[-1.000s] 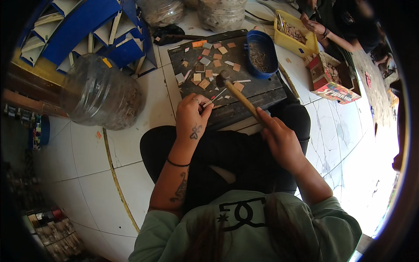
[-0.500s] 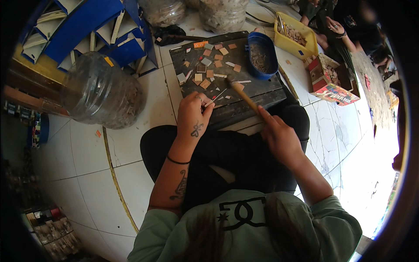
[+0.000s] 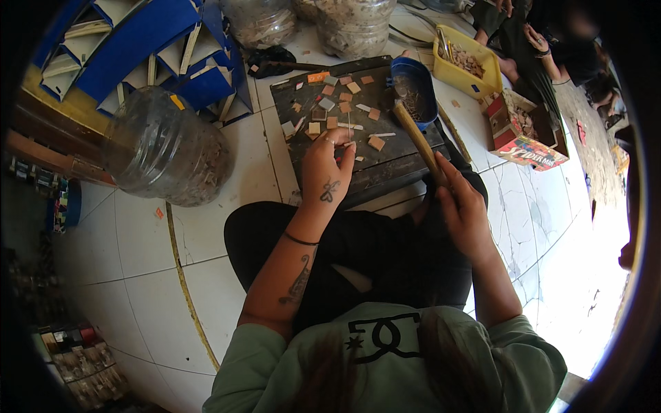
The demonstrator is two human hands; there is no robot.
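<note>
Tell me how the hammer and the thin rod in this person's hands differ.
The hammer is much thicker than the rod.
The hammer is gripped in the right hand; the rod is pinched by the left hand.
In the picture, the hammer slants up and left, whereas the rod points nearly straight up.
Both are handheld.

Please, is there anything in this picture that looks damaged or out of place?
Yes. The white floor tiles on the person's right look damaged: thin dark cracks branch across them. Also, an orange scrap lies on the floor at left, away from the small squares on the low dark table.
</note>
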